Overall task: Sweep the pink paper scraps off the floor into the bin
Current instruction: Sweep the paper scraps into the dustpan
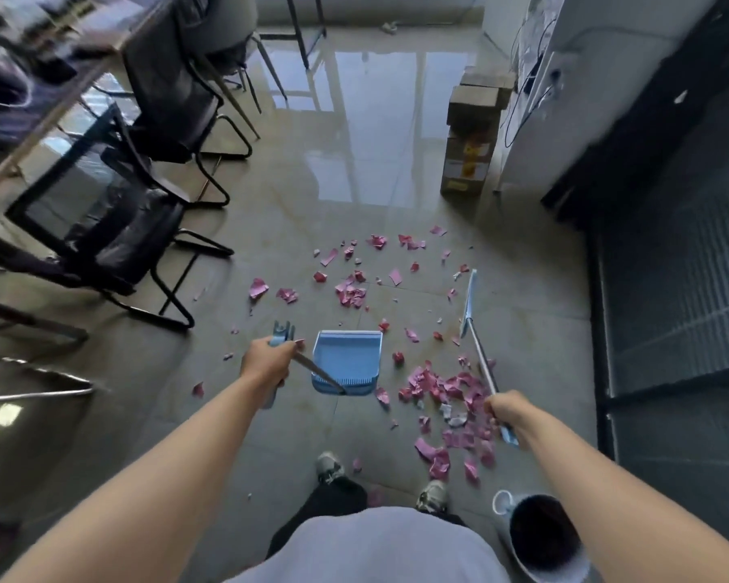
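Pink paper scraps lie strewn over the grey tiled floor, thickest in a loose heap just ahead and to the right of the person's feet, with a thinner scatter farther out toward the cardboard boxes. A few single pieces sit off to the left, near the legs of the black chairs.

The left hand grips the long handle of a blue dustpan, its fingers curled round the shaft just below the blue clip at the top. The pan sits with its open mouth facing away from the person, beside the scraps but with none visibly inside it.

The right hand holds the handle of a blue broom, fingers wrapped tight around the metal pole near its blue end cap. The broom head stands on edge at the far right fringe of the scatter, well apart from the dustpan, and the pole crosses above the dense heap.

A white bin with a dark inside stands on the floor at the person's right, just beside the right foot and below the right forearm.
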### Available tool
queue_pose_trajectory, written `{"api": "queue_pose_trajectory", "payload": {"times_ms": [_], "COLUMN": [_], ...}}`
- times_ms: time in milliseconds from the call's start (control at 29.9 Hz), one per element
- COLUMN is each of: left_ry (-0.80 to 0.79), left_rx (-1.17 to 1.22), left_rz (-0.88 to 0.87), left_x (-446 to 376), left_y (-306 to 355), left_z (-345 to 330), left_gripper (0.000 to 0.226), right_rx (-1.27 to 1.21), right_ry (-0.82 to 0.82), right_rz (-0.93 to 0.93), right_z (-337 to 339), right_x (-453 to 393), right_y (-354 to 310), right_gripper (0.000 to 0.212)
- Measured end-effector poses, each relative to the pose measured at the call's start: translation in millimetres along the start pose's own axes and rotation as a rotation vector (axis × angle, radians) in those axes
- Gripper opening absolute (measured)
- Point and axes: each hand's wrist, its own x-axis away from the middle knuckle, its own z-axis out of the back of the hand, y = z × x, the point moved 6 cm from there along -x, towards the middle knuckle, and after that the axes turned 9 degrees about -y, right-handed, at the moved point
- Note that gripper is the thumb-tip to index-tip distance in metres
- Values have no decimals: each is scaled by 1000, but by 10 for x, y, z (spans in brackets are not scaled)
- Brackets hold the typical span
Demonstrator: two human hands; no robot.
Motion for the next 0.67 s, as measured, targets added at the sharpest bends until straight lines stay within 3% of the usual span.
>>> {"api": "queue_pose_trajectory", "payload": {"times_ms": [368,536,670], "left_ry": [-89,-157,-229], "left_rx": [51,-14,-111], "left_rz": [39,77,64], "left_x": [-1168,-1741,-2174], "left_y": [161,84,84], "left_z": [330,503,682], "left_gripper": [23,23,21], "right_rx": [-94,-290,-244], "right_ry": [160,209,193], "right_rz": [-23,-100,-200], "right_z": [118,-113,-527], "right_x": [-409,-638,-896], "right_y": [-804,-1191,-1531], "right_gripper": [27,21,19]}}
